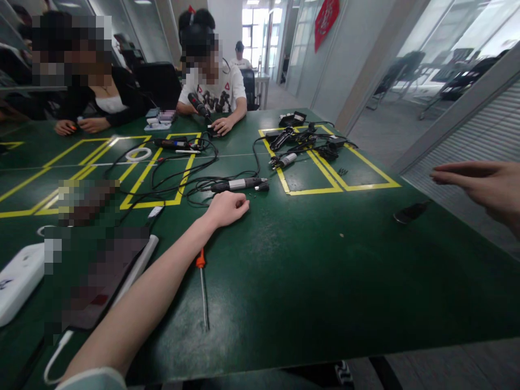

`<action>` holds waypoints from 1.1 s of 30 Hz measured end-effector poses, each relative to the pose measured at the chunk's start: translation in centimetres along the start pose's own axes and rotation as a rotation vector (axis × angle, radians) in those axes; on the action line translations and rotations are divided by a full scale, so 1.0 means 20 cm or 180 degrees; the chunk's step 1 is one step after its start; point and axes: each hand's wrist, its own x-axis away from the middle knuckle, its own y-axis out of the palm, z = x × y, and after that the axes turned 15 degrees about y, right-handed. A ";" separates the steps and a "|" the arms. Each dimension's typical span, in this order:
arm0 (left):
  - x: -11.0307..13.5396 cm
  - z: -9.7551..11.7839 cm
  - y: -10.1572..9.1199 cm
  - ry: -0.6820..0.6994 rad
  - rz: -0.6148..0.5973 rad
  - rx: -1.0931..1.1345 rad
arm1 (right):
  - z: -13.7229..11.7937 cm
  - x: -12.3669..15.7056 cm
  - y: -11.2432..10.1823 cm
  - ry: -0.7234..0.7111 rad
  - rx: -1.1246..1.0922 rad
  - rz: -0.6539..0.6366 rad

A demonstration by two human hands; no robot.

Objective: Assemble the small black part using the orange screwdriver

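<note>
My left hand (pixel 228 209) rests on the green table with its fingers curled in, and I see nothing in it. Just beyond it lies a silver-and-black electric screwdriver (pixel 235 184) with a cord, beside a small black piece (pixel 262 186). Under my left forearm a screwdriver (pixel 201 261) with an orange handle points toward me; part of its handle is hidden. At the right edge my right hand (pixel 481 187) hovers with fingers stretched out, holding nothing visible. Below and left of it is a dark, blurred object (pixel 410 212) whose kind I cannot make out.
A white power strip (pixel 20 281) and a phone-like slab on a white block (pixel 138 265) lie left. Yellow tape (pixel 317 192) marks rectangles; cables and black tools (pixel 284 138) lie there. Across the table (pixel 309 281), one person (pixel 213 89) holds a power driver (pixel 198 105); another sits left.
</note>
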 end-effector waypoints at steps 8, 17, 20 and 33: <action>0.00 -0.01 -0.01 0.0014 -0.0032 0.0043 | 0.00 0.35 -0.03 0.0413 -0.0475 0.0191; 0.00 -0.01 -0.01 0.0033 -0.0009 0.0066 | 0.12 0.34 0.08 -0.1595 -0.0180 0.0539; 0.00 -0.01 0.00 0.0027 0.0003 0.0042 | 0.18 0.31 0.12 -0.1876 -0.0094 0.0612; 0.00 -0.01 0.00 -0.0014 -0.0012 -0.0034 | 0.26 0.30 0.16 -0.2716 -0.0176 0.1085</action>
